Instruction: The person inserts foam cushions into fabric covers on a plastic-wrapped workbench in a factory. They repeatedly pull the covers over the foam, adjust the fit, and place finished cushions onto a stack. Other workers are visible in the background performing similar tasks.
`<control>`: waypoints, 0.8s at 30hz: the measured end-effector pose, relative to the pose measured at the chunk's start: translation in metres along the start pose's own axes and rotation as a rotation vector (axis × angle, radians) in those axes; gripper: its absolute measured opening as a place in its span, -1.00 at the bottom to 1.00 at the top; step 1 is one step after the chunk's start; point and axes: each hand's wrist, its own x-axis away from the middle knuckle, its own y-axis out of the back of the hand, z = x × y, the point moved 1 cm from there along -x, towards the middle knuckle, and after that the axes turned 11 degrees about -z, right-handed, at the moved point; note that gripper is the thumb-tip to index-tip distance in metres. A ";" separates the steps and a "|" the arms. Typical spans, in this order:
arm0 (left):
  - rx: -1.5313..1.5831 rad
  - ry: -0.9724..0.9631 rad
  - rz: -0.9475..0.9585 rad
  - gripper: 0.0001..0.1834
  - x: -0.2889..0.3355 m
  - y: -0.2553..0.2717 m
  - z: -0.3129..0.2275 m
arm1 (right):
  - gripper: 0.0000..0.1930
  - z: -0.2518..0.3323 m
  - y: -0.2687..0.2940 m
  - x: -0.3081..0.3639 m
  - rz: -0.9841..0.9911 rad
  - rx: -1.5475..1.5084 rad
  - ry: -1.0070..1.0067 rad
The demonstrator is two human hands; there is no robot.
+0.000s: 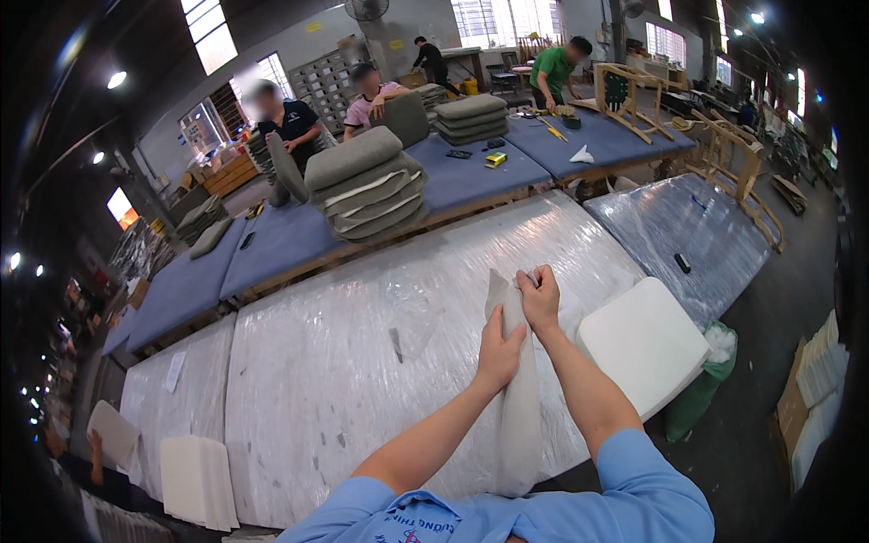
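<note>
A grey cushion cover (520, 425) stands on edge in front of me, running from my chest out over the plastic-wrapped table (317, 380). My left hand (501, 348) grips its side, fingers pressed against the fabric. Farther out, my right hand (540, 297) is closed in a pinch at the cover's upper far edge. Whether there is padding inside the cover cannot be made out. Just right of my right forearm lies a white foam cushion pad (644, 339).
Blue tables (489, 195) behind hold stacked grey cushions (367, 185) and a yellow tape measure (495, 160). Several people work there. Wooden chair frames (634, 100) stand far right. A green sack (697, 398) sits beside the table; white pads (197, 480) lie at near left.
</note>
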 end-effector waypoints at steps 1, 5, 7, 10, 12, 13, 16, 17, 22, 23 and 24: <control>-0.049 -0.033 -0.035 -0.21 0.002 -0.002 0.003 | -0.68 0.001 0.003 0.001 -0.009 -0.003 0.006; 0.052 0.198 0.076 -0.23 -0.022 0.013 0.019 | -0.70 0.003 0.011 0.006 -0.004 -0.094 -0.110; 0.107 0.400 0.045 -0.15 -0.047 0.022 0.020 | -0.72 -0.008 0.023 0.006 0.055 -0.039 -0.120; 0.112 0.260 0.110 -0.11 -0.088 0.039 0.029 | -0.75 -0.011 0.018 0.009 0.099 -0.092 -0.088; 0.188 0.233 0.346 -0.08 -0.116 0.041 0.028 | -0.78 -0.012 0.013 0.018 0.048 -0.136 -0.031; 0.158 0.255 0.390 -0.07 -0.125 0.045 0.029 | -0.80 -0.007 0.005 0.024 -0.004 -0.160 0.012; 0.119 0.298 0.517 -0.16 -0.144 0.043 0.022 | -0.81 -0.004 0.005 0.028 -0.053 -0.139 0.070; 0.091 0.287 0.517 -0.21 -0.148 0.046 0.021 | -0.81 -0.002 0.005 0.025 -0.050 -0.127 0.081; 0.014 0.285 0.560 -0.56 -0.153 0.050 0.022 | -0.80 -0.002 0.009 0.010 0.061 -0.078 0.042; -0.008 0.286 0.568 -0.61 -0.152 0.053 0.024 | -0.80 0.000 0.008 0.008 0.104 -0.087 0.026; 0.025 0.285 0.557 -0.67 -0.152 0.056 0.027 | -0.79 0.001 0.007 0.006 0.158 -0.078 0.012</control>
